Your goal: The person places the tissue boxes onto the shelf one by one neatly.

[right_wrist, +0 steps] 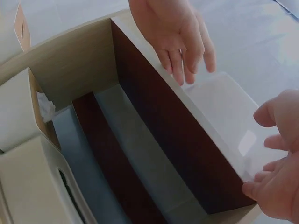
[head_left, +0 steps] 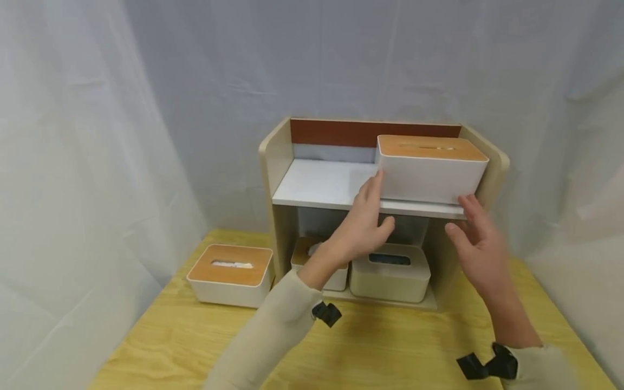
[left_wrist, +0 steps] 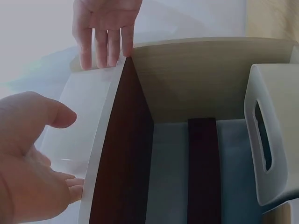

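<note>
A white tissue box (head_left: 433,179) with a wooden lid stands on the right half of the upper shelf (head_left: 324,181). My left hand (head_left: 362,222) is at its left front corner, fingers extended and thumb apart; whether the fingertips touch the box I cannot tell. By the box's lower right front corner is my right hand (head_left: 480,249), fingers spread and thumb out, gripping nothing. In the left wrist view, my left hand (left_wrist: 35,163) has its fingers beside the shelf's front edge. The right wrist view shows my right hand (right_wrist: 278,172) near the box's end, fingers slightly bent.
On the lower level stand a cream tissue box (head_left: 390,284) and a smaller wooden-lidded box (head_left: 336,279), partly behind my left arm. Another wooden-lidded tissue box (head_left: 231,290) sits on the wooden table (head_left: 161,346), left of the rack. Side panels (head_left: 274,162) bound the shelf.
</note>
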`<state>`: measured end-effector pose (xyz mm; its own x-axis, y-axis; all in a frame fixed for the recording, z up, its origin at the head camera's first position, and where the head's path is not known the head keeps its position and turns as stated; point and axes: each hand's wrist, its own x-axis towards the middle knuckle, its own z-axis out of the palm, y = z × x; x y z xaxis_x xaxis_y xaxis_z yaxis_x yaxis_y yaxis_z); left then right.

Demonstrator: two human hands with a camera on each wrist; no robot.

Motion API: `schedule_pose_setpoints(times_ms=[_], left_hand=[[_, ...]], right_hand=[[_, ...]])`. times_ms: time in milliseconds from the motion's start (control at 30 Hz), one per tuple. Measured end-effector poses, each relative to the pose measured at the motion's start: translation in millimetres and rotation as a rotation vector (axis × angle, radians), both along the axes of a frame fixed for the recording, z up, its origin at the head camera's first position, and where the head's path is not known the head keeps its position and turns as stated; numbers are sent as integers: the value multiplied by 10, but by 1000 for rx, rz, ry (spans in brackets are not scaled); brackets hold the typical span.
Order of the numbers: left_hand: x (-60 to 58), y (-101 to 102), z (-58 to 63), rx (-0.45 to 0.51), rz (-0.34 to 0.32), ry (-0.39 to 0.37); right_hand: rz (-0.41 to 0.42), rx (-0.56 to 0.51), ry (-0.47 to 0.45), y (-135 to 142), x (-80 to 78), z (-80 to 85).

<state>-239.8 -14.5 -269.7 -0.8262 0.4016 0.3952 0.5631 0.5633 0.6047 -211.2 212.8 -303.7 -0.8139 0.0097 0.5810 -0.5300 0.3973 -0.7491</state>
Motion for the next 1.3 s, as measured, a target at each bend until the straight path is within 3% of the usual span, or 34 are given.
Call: schedule_pose_setpoints(times_ms=[167, 267, 367, 633, 833, 1000, 1300], left_hand=[[215, -66, -170, -87, 16, 112], [358, -103, -328, -122, 20, 137], [473, -175, -504, -123, 18, 78], [678, -541, -954, -128, 9, -189], [774, -816, -1282, -25, 33, -242], [765, -1017, -1269, 46, 55, -219], [801, -1468, -1153, 190, 155, -264]], right_hand=[[-3, -40, 58, -140, 118, -203], [15, -48, 25, -200, 210, -330], [39, -65, -47, -240, 281, -483], [137, -169, -306, -409, 371, -854], [169, -102, -382, -418, 376, -991], [173, -87, -411, -384, 388, -1063], [163, -86, -369, -354, 417, -1160]])
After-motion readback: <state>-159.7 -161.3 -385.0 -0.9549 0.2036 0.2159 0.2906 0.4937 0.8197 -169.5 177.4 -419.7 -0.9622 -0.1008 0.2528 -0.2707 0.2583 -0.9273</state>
